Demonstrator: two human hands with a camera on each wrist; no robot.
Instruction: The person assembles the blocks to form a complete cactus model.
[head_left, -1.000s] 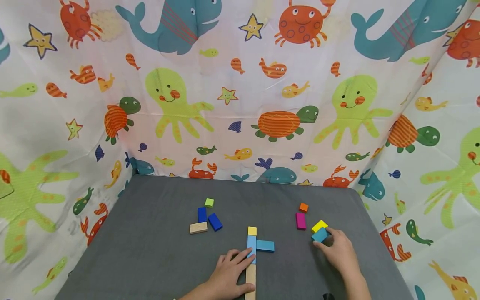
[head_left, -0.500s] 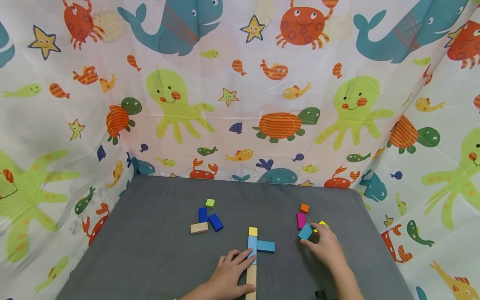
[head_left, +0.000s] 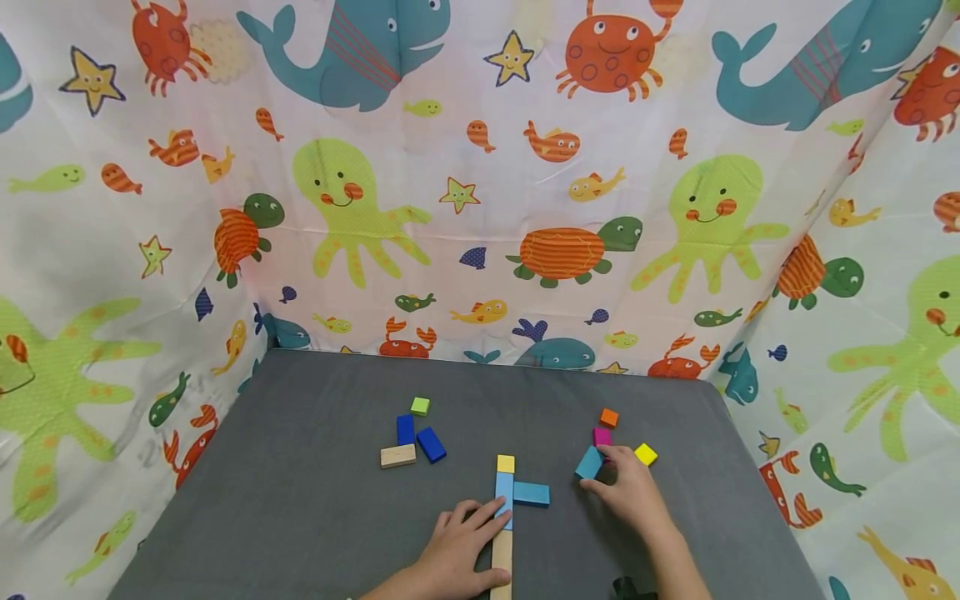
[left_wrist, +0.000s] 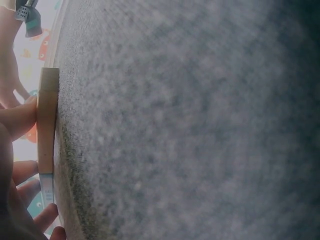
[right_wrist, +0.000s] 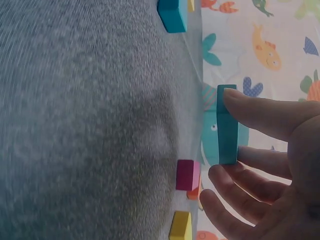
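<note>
My left hand (head_left: 453, 554) rests on a straight row of blocks, fingertips on the light blue block (head_left: 504, 485) and thumb against the plain wooden block (head_left: 501, 550). A yellow cube (head_left: 506, 464) tops the far end of the row. From the row's right side a blue block (head_left: 532, 494) sticks out sideways. My right hand (head_left: 633, 492) pinches another blue block (right_wrist: 228, 132) between thumb and fingers, raised above the table in the right wrist view. Just behind that hand lies a magenta block (head_left: 602, 436), partly covered by the fingers in the head view.
An orange cube (head_left: 609, 417) and a yellow block (head_left: 646, 454) lie at the right. Left of the row are a green cube (head_left: 420, 406), two dark blue blocks (head_left: 431, 444) and a wooden block (head_left: 397, 456). A sea-animal print curtain (head_left: 450, 208) surrounds the grey table (head_left: 322, 517).
My right hand has carried the blue block leftward, away from the yellow block and past the magenta one. The left hand has stayed on the row.
</note>
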